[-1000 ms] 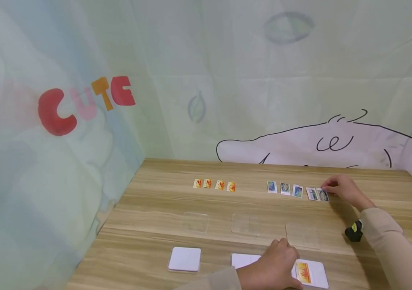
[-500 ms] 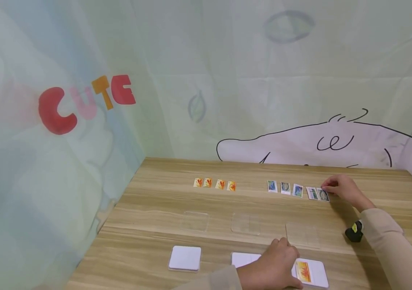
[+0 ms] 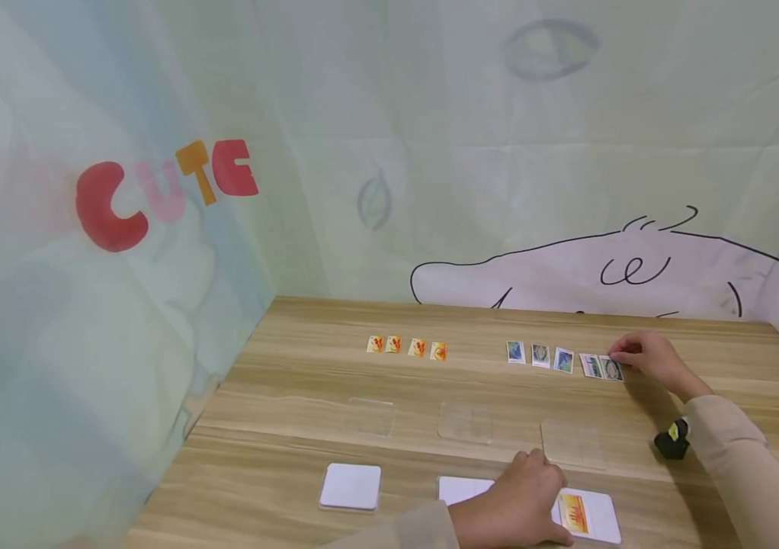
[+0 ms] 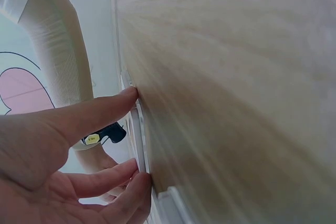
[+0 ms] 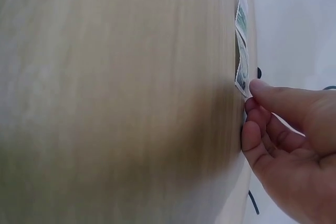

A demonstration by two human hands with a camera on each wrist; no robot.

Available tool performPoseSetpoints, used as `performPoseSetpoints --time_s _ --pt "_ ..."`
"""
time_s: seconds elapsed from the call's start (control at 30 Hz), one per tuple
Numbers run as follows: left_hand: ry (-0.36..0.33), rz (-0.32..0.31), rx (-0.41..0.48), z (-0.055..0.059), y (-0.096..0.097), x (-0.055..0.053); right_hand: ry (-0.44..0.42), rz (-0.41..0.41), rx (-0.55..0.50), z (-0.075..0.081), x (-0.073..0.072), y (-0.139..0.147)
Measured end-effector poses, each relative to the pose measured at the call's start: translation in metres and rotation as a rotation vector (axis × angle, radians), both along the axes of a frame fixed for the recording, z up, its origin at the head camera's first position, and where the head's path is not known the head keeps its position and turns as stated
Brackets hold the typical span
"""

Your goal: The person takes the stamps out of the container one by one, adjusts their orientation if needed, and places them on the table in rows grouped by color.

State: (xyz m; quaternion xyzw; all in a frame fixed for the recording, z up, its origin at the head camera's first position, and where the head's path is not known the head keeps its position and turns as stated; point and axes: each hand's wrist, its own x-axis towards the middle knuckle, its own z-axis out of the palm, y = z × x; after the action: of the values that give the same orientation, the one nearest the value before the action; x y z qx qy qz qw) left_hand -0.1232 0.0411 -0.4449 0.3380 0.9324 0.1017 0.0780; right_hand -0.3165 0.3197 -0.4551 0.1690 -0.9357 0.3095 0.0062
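Observation:
My right hand point(image 3: 657, 364) reaches to the back right and pinches the corner of the end postage stamp point(image 3: 612, 370), a dark one with an oval picture. In the right wrist view, thumb and fingertips meet at the edge of this perforated stamp point(image 5: 242, 74). A stamp with a green picture point(image 5: 241, 17) lies beside it. At the front, my left hand point(image 3: 516, 499) spans a white card point(image 3: 605, 520) in a clear holder, thumb on its near edge and fingers on the far one. On that card lies an orange stamp point(image 3: 574, 515), partly next to the thumb.
Several orange stamps point(image 3: 393, 345) and several blue-green stamps point(image 3: 515, 352) lie in a row at the back. Clear plastic squares point(image 3: 465, 424) lie mid-table. Two more white cards point(image 3: 351, 488) lie in front. A black device with a yellow label point(image 3: 672, 440) is on the right wrist.

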Motion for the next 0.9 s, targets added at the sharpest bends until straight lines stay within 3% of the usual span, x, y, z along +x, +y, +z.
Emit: performPoseSetpoints --time_s 0.37,0.9 --pt "0.018 0.001 -0.008 0.0 0.001 0.001 -0.029 -0.029 -0.058 -0.002 0.002 0.0" --pt "0.027 -0.01 -0.017 -0.001 0.001 0.0 -0.098 0.018 -0.128 0.006 0.01 -0.004"
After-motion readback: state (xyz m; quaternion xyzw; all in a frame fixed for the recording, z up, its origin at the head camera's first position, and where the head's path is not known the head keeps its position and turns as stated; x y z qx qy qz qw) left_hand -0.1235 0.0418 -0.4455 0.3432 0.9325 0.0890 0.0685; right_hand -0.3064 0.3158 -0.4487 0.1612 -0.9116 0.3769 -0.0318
